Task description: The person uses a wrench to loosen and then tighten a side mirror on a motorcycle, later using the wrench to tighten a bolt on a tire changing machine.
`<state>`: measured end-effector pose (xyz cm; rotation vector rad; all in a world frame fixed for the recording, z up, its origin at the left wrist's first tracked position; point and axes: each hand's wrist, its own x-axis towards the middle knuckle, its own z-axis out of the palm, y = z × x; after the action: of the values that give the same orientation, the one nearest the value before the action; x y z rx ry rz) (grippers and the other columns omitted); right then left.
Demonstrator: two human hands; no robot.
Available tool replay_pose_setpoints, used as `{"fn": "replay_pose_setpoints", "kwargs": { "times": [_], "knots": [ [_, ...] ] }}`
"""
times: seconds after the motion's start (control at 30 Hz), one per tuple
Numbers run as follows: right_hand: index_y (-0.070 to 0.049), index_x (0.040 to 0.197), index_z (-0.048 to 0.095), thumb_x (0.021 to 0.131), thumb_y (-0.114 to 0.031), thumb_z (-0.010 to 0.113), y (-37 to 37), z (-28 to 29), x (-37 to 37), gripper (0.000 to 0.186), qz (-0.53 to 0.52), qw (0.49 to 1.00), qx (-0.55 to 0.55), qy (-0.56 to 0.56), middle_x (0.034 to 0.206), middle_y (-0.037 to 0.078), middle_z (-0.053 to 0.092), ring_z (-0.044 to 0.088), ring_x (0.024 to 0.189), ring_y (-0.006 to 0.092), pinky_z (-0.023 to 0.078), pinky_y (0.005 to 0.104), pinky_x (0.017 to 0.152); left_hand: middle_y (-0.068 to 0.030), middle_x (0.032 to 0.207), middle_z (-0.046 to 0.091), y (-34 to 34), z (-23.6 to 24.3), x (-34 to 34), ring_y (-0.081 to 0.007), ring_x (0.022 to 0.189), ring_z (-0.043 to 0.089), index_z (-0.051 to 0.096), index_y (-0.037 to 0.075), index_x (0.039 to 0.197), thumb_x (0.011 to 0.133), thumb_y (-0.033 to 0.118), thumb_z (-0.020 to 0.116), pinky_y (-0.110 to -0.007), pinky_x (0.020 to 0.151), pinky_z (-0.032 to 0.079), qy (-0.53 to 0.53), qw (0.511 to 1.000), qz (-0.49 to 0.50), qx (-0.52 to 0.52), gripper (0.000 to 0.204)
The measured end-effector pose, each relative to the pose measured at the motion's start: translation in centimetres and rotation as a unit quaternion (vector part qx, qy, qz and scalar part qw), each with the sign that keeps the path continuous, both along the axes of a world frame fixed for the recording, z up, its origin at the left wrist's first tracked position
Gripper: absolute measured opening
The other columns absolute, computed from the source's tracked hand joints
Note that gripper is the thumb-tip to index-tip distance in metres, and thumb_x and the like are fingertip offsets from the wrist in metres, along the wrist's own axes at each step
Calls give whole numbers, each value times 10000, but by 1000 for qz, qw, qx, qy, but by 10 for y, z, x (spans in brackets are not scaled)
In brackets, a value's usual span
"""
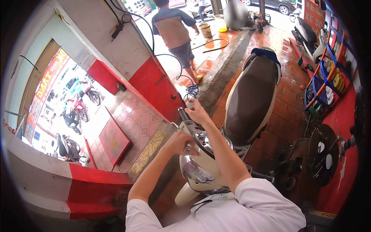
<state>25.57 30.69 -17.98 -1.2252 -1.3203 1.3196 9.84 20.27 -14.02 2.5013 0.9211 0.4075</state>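
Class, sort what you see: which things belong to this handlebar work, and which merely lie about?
Belonging to the job: left hand, right hand, cream scooter, black handlebar grip.

Apparently just lying about: coiled blue hose, tan bucket, red panel.

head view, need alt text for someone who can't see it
A person's left hand and right hand are at the front of a cream scooter, the right by a black handlebar grip. The dark brown seat extends beyond them, above orange floor tiles; farther off, another person faces away.
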Motion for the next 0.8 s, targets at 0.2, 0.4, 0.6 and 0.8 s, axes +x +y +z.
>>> {"fn": "replay_pose_setpoints", "kwargs": {
  "times": [0.2, 0.4, 0.6, 0.8],
  "knots": [
    [-52, 1392, 449, 934, -172, 660, 1, -3, 5, 518, 14, 1000, 1, 4, 923, 101, 695, 641, 805, 165, 510, 318, 740, -80, 734, 694, 24, 42, 17, -212, 735, 682, 708, 22, 784, 569, 400, 968, -349, 696, 524, 183, 969, 5, -163, 507],
    [-37, 1321, 527, 928, -179, 657, 8, -7, 9, 438, -39, 998, 0, 43, 917, 106, 704, 658, 795, 175, 522, 332, 739, -17, 802, 690, 86, 11, 16, -119, 728, 614, 692, 3, 966, 722, 252, 918, -307, 651, 487, 34, 957, 12, -289, 415],
    [-18, 1202, 586, 907, -223, 673, 21, -12, 28, 369, -240, 966, 16, 97, 990, 151, 700, 684, 876, 223, 536, 352, 797, 73, 674, 508, 124, -33, 20, -37, 591, 443, 619, 71, 789, 976, 397, 685, -251, 507, 340, -101, 903, 153, -389, 381],
    [-15, 1218, 583, 886, -234, 677, 6, 1, 12, 409, -159, 985, 6, 60, 1000, 126, 679, 666, 908, 216, 525, 353, 824, 70, 635, 439, 147, -79, -35, -71, 525, 424, 539, 142, 806, 1009, 331, 623, -239, 474, 336, -414, 708, 318, -476, 290]
  ]
}}
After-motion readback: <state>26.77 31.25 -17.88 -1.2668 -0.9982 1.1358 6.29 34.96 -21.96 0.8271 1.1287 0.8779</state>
